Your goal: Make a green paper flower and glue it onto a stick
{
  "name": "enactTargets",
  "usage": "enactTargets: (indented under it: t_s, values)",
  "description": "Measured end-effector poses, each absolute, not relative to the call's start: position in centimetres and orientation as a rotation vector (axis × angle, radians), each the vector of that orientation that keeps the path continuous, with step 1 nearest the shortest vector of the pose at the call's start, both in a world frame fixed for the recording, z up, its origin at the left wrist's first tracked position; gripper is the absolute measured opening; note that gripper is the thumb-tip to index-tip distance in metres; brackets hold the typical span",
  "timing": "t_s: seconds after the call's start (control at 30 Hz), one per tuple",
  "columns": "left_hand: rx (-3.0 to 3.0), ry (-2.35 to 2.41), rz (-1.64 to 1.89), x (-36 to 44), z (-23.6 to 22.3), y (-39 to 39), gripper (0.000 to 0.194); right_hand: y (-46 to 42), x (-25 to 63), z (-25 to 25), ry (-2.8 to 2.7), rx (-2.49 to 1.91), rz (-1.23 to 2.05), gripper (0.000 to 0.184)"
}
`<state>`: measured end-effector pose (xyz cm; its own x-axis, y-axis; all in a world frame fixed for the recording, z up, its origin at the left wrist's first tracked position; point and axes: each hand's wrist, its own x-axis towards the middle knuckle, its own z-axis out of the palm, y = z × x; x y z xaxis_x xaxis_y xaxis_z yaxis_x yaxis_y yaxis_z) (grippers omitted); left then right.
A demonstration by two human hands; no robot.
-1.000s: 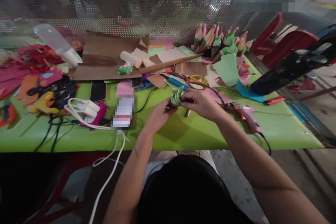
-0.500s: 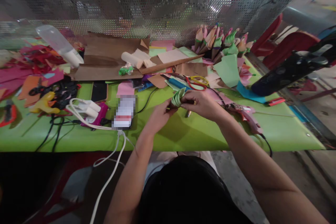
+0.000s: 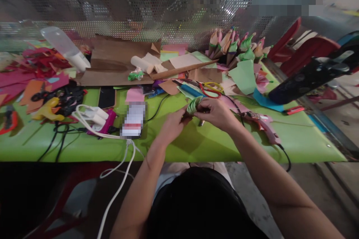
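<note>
Between my two hands, above the front middle of the table, is a rolled light-green paper piece point(image 3: 194, 105) with pleated folds, shaped like a small paper flower. My left hand point(image 3: 176, 122) wraps round its lower left side, fingers closed. From the right, my right hand point(image 3: 215, 114) pinches its edge with thumb and fingers. The lower end of the piece is hidden by the fingers. A small metallic object point(image 3: 201, 123) lies on the table just below my right hand. Red-handled scissors point(image 3: 209, 92) and a blue tube-like object point(image 3: 190, 90) lie right behind the hands.
On the right lie a pink glue gun point(image 3: 265, 124) and a dark bottle point(image 3: 294, 82). Several paper cones with twisted tops point(image 3: 232, 46) stand at the back. Brown paper point(image 3: 112, 58) lies back left. A phone point(image 3: 132, 119) with white cables and a magenta power strip point(image 3: 109, 121) sit left.
The green paper piece has turned a little in my hands, showing more of its pleated side. Both hands stay closed on it in nearly the same place.
</note>
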<state>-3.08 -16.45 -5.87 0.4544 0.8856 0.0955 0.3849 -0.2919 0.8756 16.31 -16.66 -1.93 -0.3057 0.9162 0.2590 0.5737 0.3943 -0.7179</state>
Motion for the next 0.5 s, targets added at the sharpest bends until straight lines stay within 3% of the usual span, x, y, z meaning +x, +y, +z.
enactTargets:
  t_s: [0.5]
  values:
    - [1.849,1.046,0.794,-3.04,-5.99,-16.41,0.043,-16.96,16.82,-2.12,-2.015,-1.248,0.721,0.021]
